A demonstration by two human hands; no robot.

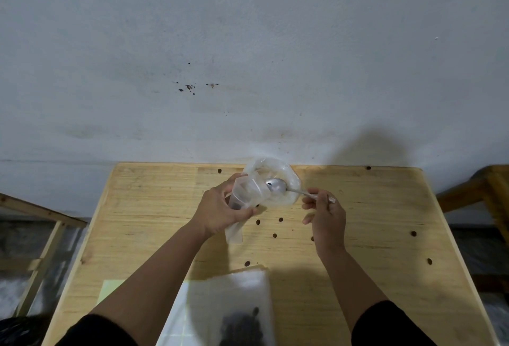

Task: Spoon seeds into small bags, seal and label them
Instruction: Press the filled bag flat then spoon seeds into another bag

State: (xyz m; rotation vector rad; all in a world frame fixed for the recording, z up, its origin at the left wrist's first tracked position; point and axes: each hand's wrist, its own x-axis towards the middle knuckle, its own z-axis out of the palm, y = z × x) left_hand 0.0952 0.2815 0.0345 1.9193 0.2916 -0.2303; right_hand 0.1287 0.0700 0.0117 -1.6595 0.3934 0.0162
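Note:
My left hand (224, 209) grips a small clear plastic bag (242, 199) held up above the wooden table (358, 277), its mouth tilted to the right. In my right hand (325, 215) is a metal spoon (278, 186), pinched by the handle. Its bowl lies at the bag's mouth and over a larger clear bag (283, 177) at the table's far edge. Several dark seeds (280, 219) lie scattered on the tabletop between and around my hands.
A stack of clear bags (242, 299) lies near the front edge, with dark seeds showing through one. A pale yellow-green sheet (110, 289) lies at the front left. Wooden frames stand on both sides of the table, and a grey wall is behind it.

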